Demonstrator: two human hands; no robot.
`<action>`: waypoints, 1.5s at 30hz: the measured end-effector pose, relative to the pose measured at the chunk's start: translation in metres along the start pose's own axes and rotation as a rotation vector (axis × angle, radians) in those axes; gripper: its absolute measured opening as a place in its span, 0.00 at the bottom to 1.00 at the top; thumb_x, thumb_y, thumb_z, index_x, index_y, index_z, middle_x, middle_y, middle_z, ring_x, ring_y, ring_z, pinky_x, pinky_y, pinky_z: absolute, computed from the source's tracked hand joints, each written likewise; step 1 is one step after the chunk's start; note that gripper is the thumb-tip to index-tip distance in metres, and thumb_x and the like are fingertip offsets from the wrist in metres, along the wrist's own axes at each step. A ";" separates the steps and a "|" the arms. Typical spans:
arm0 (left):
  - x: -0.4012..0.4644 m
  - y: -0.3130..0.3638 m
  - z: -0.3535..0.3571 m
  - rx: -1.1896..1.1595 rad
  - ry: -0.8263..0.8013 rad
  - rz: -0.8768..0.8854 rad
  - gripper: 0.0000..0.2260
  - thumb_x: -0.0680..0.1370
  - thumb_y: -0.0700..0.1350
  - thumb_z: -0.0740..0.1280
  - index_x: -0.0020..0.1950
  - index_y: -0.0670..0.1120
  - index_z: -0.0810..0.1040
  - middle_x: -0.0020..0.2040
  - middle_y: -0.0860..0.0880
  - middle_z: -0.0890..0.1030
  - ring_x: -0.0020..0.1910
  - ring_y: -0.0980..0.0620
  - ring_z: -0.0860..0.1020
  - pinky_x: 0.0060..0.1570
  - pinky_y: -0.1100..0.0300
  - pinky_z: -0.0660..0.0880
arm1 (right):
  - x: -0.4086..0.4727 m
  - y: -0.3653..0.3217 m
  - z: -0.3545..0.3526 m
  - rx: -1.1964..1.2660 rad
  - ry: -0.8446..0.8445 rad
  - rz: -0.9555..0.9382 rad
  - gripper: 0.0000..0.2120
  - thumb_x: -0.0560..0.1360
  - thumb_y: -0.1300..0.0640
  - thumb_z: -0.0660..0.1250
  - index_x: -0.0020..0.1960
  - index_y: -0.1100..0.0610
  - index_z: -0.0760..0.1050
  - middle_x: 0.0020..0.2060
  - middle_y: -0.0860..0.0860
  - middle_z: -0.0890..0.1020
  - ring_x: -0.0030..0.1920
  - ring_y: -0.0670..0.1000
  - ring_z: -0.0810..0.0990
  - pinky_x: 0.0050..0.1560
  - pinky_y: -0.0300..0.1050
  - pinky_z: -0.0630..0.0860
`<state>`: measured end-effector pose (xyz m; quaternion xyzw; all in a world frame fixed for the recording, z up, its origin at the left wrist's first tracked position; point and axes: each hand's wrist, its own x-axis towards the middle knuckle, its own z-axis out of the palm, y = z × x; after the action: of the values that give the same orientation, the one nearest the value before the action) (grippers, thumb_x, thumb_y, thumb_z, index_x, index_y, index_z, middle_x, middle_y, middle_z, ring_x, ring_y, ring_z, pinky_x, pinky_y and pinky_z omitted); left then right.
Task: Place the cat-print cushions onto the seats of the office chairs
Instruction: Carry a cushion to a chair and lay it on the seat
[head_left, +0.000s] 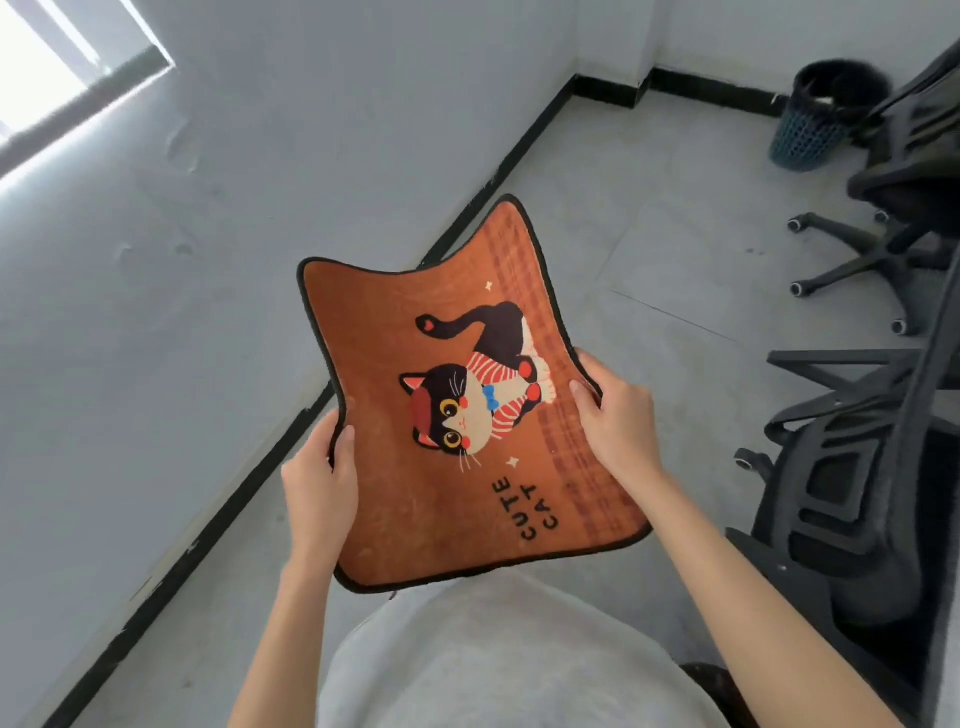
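A grey shirt (483, 660) is being seen nearest. The orange cat-print cushion (457, 415) is being held in mid-air, gripped at 9 o'clock by the left hand (324, 488) and at 3 o'clock by the right hand (615, 415), black-edged, lettered "CUTE CAT", office chairs (857, 493) at 3 o'clock.

Head-worn view, tilted, down over floor (675, 249)

The floor (597, 171) is grey, laid in large tiles with thin seams, and edged by a black skirting strip (498, 171) where it meets the pale wall. In the far corner a dark mesh wastebasket (810, 124) stands on it. Near the basket, a black office chair (904, 208) rests on its castors, its star base spread over the tiles. A second black office chair (852, 499) stands nearer, at the right edge.
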<state>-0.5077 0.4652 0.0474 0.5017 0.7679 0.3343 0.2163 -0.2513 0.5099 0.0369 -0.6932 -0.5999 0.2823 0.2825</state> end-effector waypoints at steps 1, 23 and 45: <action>0.024 0.008 0.013 -0.002 -0.012 0.011 0.15 0.80 0.44 0.57 0.65 0.44 0.73 0.45 0.53 0.80 0.35 0.61 0.74 0.36 0.74 0.71 | 0.023 0.001 -0.002 0.002 0.005 0.003 0.18 0.78 0.58 0.59 0.68 0.53 0.70 0.55 0.54 0.82 0.49 0.56 0.82 0.56 0.44 0.74; 0.425 0.365 0.404 0.121 -0.653 0.525 0.15 0.79 0.42 0.59 0.65 0.42 0.73 0.57 0.44 0.81 0.51 0.48 0.79 0.52 0.61 0.71 | 0.427 0.148 -0.134 0.095 0.486 0.549 0.18 0.78 0.60 0.60 0.67 0.54 0.70 0.49 0.55 0.85 0.38 0.51 0.80 0.42 0.33 0.73; 0.452 0.767 0.765 -0.337 -1.078 1.090 0.16 0.76 0.44 0.60 0.62 0.42 0.76 0.53 0.57 0.77 0.52 0.70 0.72 0.48 0.82 0.67 | 0.661 0.316 -0.438 -0.085 1.190 0.700 0.18 0.77 0.57 0.59 0.66 0.53 0.71 0.38 0.46 0.82 0.37 0.44 0.76 0.38 0.31 0.72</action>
<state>0.3005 1.3154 0.0870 0.8613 0.1412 0.2158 0.4378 0.3608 1.1036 0.0699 -0.8935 -0.0942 -0.0952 0.4285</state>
